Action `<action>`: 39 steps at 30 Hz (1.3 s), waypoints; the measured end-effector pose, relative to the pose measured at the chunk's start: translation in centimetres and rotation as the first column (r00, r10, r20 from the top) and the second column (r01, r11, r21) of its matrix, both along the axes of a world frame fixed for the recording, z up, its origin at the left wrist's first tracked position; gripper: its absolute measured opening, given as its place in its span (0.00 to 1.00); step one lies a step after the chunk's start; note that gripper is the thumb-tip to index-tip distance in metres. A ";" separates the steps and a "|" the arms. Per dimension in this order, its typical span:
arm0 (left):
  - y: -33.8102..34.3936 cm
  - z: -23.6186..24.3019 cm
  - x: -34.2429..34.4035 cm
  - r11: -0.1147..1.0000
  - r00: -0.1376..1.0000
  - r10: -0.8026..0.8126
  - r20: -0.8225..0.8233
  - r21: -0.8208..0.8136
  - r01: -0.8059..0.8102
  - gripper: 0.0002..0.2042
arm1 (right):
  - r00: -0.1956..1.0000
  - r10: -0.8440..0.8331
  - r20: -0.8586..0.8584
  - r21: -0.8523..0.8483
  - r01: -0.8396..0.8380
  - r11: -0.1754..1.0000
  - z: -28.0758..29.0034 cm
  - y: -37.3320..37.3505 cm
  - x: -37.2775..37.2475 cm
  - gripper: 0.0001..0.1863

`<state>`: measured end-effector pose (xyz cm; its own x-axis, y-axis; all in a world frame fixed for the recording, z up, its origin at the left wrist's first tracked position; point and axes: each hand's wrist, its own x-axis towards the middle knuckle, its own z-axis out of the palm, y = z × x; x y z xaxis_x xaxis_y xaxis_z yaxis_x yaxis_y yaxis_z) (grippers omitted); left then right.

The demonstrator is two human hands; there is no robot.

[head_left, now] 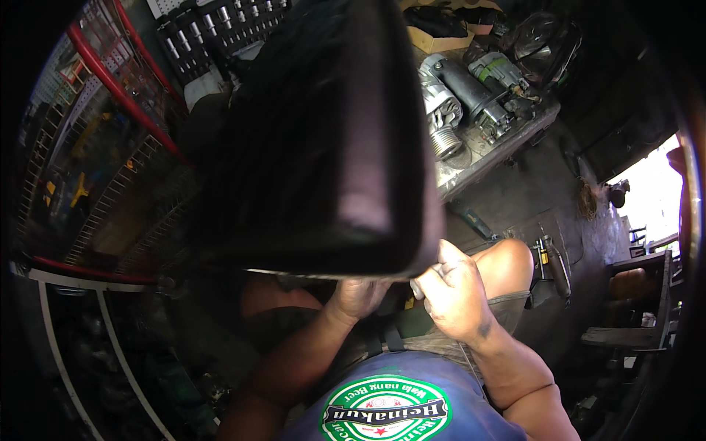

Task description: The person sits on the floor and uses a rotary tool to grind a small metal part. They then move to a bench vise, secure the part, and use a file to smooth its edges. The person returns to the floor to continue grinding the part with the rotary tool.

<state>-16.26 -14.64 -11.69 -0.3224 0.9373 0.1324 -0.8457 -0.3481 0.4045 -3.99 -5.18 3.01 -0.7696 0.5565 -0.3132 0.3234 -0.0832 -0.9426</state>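
A large dark panel (323, 140) filled the middle of the view, held up close. The left hand (358, 295) curled under its lower edge, partly hidden, while the right hand (457, 290) pinched that edge with closed fingers; starter motors (471, 92) lay on the workbench (489, 158) behind.

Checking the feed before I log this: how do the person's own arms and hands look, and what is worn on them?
Both forearms are bare, no sleeves or gloves. The right hand shows dark grease smudges near the wrist. The left hand also looks grimy. No watch or rings can be seen.
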 end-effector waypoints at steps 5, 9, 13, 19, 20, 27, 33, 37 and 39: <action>0.1 -0.7 0.0 0.998 1.000 0.005 0.029 -0.056 -0.003 0.30 | 0.999 -0.026 0.044 0.013 0.025 1.000 0.1 -0.8 -1.1 0.07; 0.2 -0.7 0.0 0.999 0.999 0.009 0.039 -0.047 -0.007 0.28 | 0.995 -0.036 0.095 0.092 0.028 0.995 0.6 -1.2 -1.6 0.07; 0.2 -0.7 -0.2 0.999 1.000 0.015 0.014 0.029 -0.015 0.20 | 0.990 -0.014 0.143 0.217 -0.018 0.976 0.7 -1.1 -1.3 0.08; 0.4 -0.9 -0.1 0.997 0.998 0.012 0.059 0.074 -0.017 0.20 | 0.907 0.210 0.365 0.916 -0.390 0.093 -1.5 -0.4 -0.8 0.15; 0.4 -1.0 0.0 0.996 0.999 0.029 0.034 0.088 -0.032 0.20 | 0.919 0.189 0.347 0.935 -0.354 0.003 -1.8 -0.5 -0.7 0.16; 0.7 -0.9 0.5 0.985 0.993 -0.024 0.115 0.172 0.004 0.22 | 0.936 0.151 0.319 0.946 -0.324 0.013 -2.9 -1.2 0.3 0.19; 0.0 0.3 0.4 0.978 0.998 0.050 0.033 0.201 -0.055 0.26 | 0.917 0.121 0.381 0.925 -0.378 -0.045 -2.0 -1.6 0.5 0.17; -0.2 0.8 0.2 0.963 0.998 0.063 0.022 0.262 -0.066 0.26 | 0.856 0.078 0.512 0.849 -0.490 -0.197 -1.5 -1.7 1.6 0.18; -0.3 0.9 0.2 0.970 0.985 0.127 -0.112 0.224 -0.100 0.25 | 0.895 0.069 0.440 0.835 -0.380 -0.398 -1.9 -1.4 2.0 0.15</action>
<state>-16.10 -14.93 -10.79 -0.3929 0.8400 0.3741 -0.7432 -0.5297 0.4088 -2.02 -6.61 1.13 -0.9733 0.0121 0.2290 0.1017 0.9177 0.3840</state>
